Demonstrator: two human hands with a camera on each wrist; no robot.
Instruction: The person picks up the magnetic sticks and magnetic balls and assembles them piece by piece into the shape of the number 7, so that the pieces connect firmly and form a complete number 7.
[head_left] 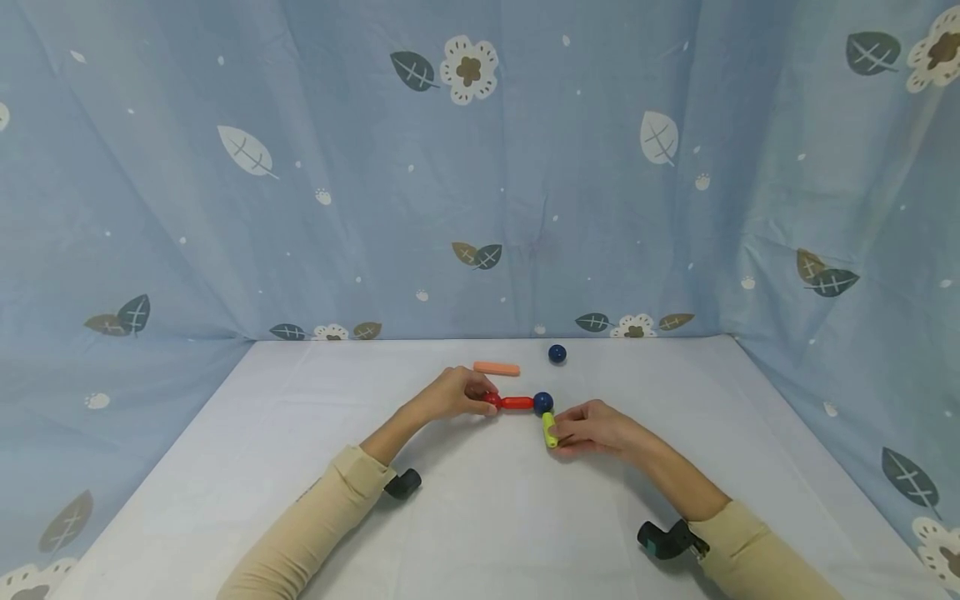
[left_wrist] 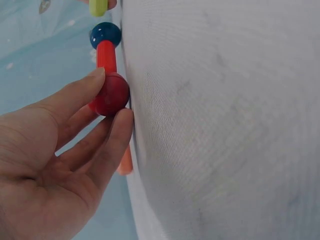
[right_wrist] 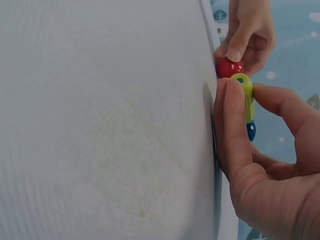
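My left hand [head_left: 457, 393] grips a red ball [left_wrist: 112, 95] between thumb and fingers. A red rod [head_left: 517, 403] runs from that ball to a dark blue ball [head_left: 543, 403], joined in one line close over the table. With my right hand [head_left: 596, 429] I pinch a yellow-green rod [head_left: 550, 431] between thumb and fingertips. Its far end meets the near side of the blue ball in the head view. The right wrist view shows a round hole in the near end of this rod [right_wrist: 249, 97].
An orange rod [head_left: 497, 368] lies behind the left hand on the white table [head_left: 465, 525]. Farther back sits a second dark blue ball [head_left: 557, 354]. A blue patterned curtain [head_left: 525, 167] hangs along the table's back edge, and each wrist wears a small black camera.
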